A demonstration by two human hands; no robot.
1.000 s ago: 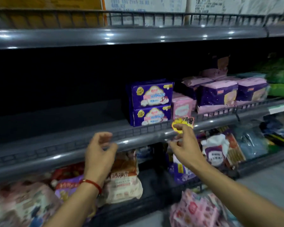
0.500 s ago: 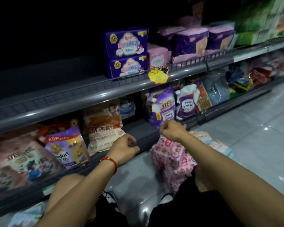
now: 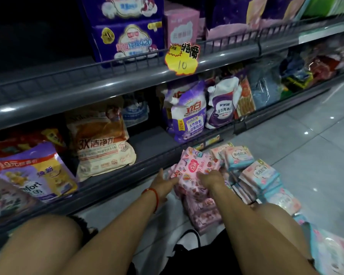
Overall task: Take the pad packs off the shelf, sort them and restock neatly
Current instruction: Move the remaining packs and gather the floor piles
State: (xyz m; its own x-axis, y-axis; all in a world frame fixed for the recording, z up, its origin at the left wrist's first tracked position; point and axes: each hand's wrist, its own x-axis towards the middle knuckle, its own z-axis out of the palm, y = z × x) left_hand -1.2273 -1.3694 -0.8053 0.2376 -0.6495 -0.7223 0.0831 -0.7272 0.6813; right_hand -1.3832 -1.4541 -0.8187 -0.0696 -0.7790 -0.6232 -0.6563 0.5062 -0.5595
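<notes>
A stack of pink patterned pad packs [image 3: 195, 167] stands on the floor in front of the bottom shelf. My left hand [image 3: 163, 184] holds the left side of the top pink pack, and my right hand [image 3: 212, 178] grips its right side from above. Beside it on the right lie several pale blue and pink pad packs [image 3: 260, 175]. Up on the middle shelf [image 3: 107, 84] stand two stacked purple pad packs [image 3: 127, 38] and a pink box [image 3: 181, 24], with more purple packs [image 3: 236, 14] to the right.
A yellow price tag [image 3: 182, 58] reading 10 hangs from the middle shelf rail. Detergent bags [image 3: 101, 139] and softener pouches [image 3: 36, 173] fill the bottom shelf. My knees [image 3: 40, 241] are bent low. Grey tiled floor [image 3: 316, 135] extends to the right.
I have crouched down; the view dropped from the middle shelf to the floor. Both hands moved down from the shelf rail onto the pink pack on the floor stack.
</notes>
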